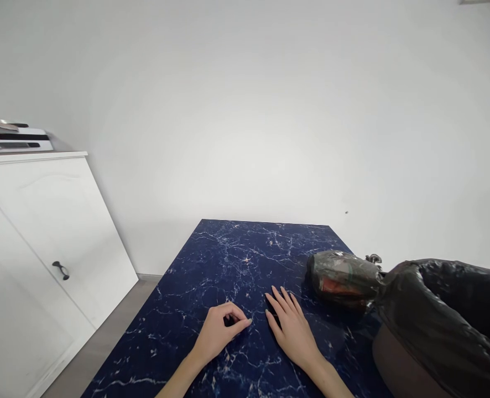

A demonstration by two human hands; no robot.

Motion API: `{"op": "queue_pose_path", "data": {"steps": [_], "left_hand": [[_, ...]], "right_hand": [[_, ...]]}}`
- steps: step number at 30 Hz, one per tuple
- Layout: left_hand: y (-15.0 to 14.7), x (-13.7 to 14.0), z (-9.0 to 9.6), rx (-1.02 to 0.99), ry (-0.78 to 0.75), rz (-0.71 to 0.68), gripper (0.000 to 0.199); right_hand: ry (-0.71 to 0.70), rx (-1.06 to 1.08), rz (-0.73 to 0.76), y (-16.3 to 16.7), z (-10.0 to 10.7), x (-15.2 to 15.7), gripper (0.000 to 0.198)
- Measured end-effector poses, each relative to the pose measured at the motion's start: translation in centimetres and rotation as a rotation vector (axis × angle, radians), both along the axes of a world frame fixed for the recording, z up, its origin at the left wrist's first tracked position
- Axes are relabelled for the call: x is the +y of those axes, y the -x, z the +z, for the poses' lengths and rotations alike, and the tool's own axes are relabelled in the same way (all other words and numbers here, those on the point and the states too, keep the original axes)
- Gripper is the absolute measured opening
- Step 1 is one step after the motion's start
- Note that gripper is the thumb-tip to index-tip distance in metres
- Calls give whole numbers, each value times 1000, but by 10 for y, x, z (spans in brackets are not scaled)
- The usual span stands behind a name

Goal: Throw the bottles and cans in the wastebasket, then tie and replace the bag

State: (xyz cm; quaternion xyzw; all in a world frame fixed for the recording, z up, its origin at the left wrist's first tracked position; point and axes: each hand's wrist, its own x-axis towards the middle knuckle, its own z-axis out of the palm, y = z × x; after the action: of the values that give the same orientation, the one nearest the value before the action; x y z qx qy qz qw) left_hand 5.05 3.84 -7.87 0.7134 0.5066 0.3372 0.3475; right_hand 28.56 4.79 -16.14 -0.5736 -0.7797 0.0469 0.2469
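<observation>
My left hand [219,331] is over the blue marble-patterned tabletop [212,254], its thumb and forefinger tips brought together in a ring. Only tabletop shows through the ring, and nothing sticks out from the fingertips. Beside it, my right hand [291,330] lies palm down with fingers stretched out and slightly spread. A knotted, dark see-through plastic bag [344,276] rests just beyond the right hand, apart from it. Something orange-red and greenish shows inside the bag, too blurred to name.
At the right stands a bin [398,359] lined with a black bag [419,315], touching the knotted bag. A white cabinet [62,221] with a dark handle [61,270] is at the left, objects [12,138] on top. A pale wall [249,110] rises behind the table.
</observation>
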Motion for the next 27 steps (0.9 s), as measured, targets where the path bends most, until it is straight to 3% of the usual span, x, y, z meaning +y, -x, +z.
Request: {"op": "queue_pose_path", "data": {"steps": [27], "left_hand": [[0, 1, -3, 24, 16, -28, 28]], "right_hand": [[26, 7, 1, -1, 4, -2, 57]]}}
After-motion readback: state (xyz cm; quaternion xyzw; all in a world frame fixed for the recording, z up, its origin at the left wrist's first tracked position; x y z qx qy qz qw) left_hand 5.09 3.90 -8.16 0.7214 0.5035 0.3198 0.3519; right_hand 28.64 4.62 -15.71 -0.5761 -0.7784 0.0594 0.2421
